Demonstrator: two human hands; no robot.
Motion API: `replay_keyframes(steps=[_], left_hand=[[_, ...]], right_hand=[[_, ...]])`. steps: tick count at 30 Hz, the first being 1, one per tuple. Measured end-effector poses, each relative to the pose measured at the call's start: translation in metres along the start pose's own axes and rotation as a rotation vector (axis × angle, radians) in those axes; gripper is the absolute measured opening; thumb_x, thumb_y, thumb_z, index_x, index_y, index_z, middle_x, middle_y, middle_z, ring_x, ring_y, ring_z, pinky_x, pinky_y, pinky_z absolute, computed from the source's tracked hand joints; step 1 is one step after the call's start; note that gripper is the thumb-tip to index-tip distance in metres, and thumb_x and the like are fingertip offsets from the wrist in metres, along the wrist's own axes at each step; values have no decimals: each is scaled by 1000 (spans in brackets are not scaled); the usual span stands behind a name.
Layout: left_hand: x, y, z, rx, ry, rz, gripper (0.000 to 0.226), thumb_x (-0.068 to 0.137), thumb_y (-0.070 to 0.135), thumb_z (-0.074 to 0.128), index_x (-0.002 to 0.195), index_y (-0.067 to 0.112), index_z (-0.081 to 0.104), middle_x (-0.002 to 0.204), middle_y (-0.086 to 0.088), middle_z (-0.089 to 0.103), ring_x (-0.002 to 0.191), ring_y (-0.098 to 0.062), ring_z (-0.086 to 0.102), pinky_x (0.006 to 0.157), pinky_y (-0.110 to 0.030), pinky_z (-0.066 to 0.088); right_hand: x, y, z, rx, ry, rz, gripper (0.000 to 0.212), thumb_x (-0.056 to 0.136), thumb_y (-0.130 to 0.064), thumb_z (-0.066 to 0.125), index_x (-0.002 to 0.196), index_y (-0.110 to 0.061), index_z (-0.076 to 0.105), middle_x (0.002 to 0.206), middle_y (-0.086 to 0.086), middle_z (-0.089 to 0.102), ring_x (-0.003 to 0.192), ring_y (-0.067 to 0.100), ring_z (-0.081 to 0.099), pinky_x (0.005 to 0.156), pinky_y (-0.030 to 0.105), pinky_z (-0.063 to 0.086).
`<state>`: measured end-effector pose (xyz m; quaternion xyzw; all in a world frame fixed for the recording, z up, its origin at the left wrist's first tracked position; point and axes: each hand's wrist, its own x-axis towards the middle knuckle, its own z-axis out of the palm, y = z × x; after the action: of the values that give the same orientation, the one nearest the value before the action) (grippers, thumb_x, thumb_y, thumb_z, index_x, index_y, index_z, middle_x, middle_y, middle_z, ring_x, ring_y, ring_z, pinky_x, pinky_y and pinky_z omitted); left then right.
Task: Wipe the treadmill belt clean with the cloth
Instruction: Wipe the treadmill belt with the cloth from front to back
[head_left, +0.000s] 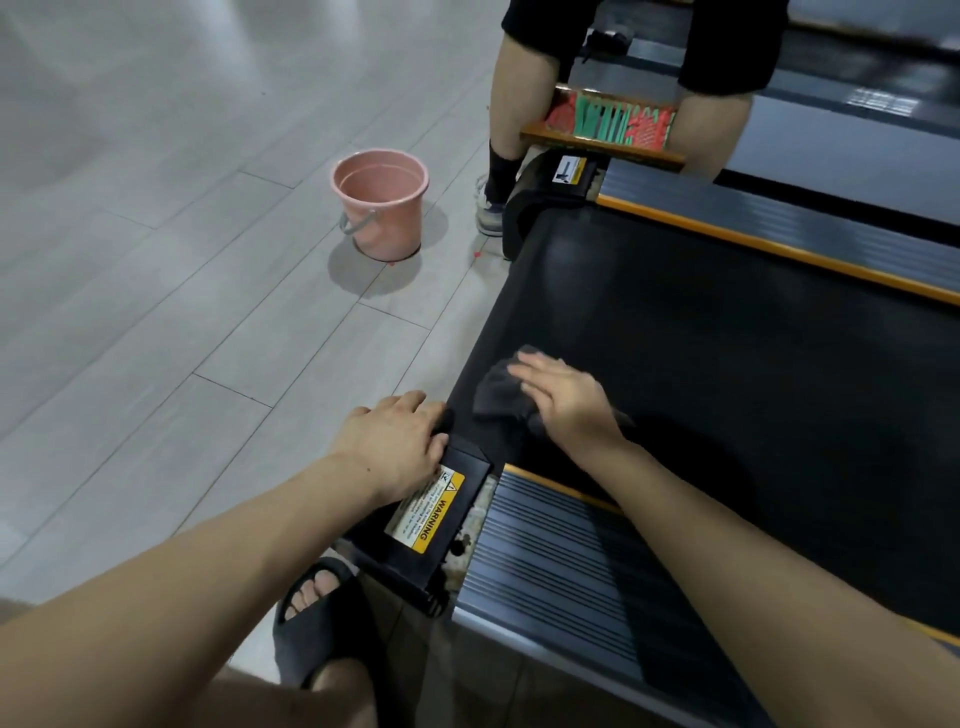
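Observation:
The black treadmill belt (727, 338) runs from the middle to the right edge. A dark grey cloth (501, 389) lies on its near left end. My right hand (563, 402) presses flat on the cloth, fingers stretched out over it. My left hand (397, 444) rests on the black rear end cap (441, 525) of the treadmill, fingers curled over its corner beside a yellow warning label.
A pink bucket (382, 202) stands on the grey tiled floor to the left. Another person's legs (511, 130) straddle the far end of the belt, holding a brush with red and green bristles (608, 122). Ribbed side rails (561, 566) flank the belt. My sandalled foot (317, 618) stands beside the end cap.

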<state>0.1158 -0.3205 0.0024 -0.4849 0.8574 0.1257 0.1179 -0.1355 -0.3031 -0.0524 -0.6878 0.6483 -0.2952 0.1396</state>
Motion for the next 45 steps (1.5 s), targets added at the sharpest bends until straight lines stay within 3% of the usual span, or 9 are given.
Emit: replay_keyframes(steps=[4,10,16,21,27,32,36,40,45], left_hand=[[4,-6,-4,-26,33,-25,48,104,49,32,147,30,40,156,1,40,139,-24,42,105,-47,41],[10,-10,-2,-76,16,-59,48,104,48,32,148,30,38,153,1,43,137,-25,44,105,-47,41],[22,-8,-3,-82,25,-52,46,105,47,33,146,28,40,151,2,45,136,-24,45,105,-46,42],[29,-12,-5,-119,22,-77,48,104,46,32,148,28,40,151,1,45,136,-26,44,105,-47,41],[31,-28,-10,-196,28,-153,50,105,45,32,152,28,36,154,-2,42,137,-28,43,104,-46,42],[35,-28,-7,-153,49,-123,49,105,45,31,151,27,37,153,0,43,136,-26,44,103,-44,42],[39,-21,-7,-81,93,-54,46,105,44,31,147,26,40,151,0,44,138,-24,41,107,-43,39],[51,-14,-11,-36,149,5,45,104,44,35,145,25,41,151,-2,44,139,-24,41,108,-44,38],[84,-12,-24,-53,197,8,50,105,44,34,150,25,36,159,-3,35,145,-24,34,111,-45,35]], right_hand=[[40,-14,16,42,59,140,27,94,-11,62,118,-20,73,134,-3,63,126,11,56,112,27,38],[-23,-29,1,-9,-174,-124,30,96,-14,61,125,-21,69,140,-7,57,131,3,46,111,7,22],[22,-3,12,-78,-149,-202,32,95,-13,62,126,-20,68,137,-2,61,131,12,52,113,24,35],[59,-5,25,-5,31,63,29,94,-12,63,121,-19,72,134,0,63,128,14,55,112,18,31],[-3,-29,16,-55,-176,-177,37,96,-34,62,133,-28,62,145,-6,53,136,10,44,113,24,34],[17,-11,21,-138,-177,-264,36,97,-34,58,132,-29,62,144,-8,53,137,12,44,112,24,35],[85,26,20,-168,37,-82,33,94,-34,61,124,-25,69,137,-2,61,128,19,55,109,30,40],[114,28,12,-227,78,69,31,94,-30,64,124,-27,68,137,-7,60,126,16,55,99,38,48],[52,7,17,-182,-90,-202,31,94,-31,64,125,-29,66,136,-7,60,127,15,54,101,31,47]])
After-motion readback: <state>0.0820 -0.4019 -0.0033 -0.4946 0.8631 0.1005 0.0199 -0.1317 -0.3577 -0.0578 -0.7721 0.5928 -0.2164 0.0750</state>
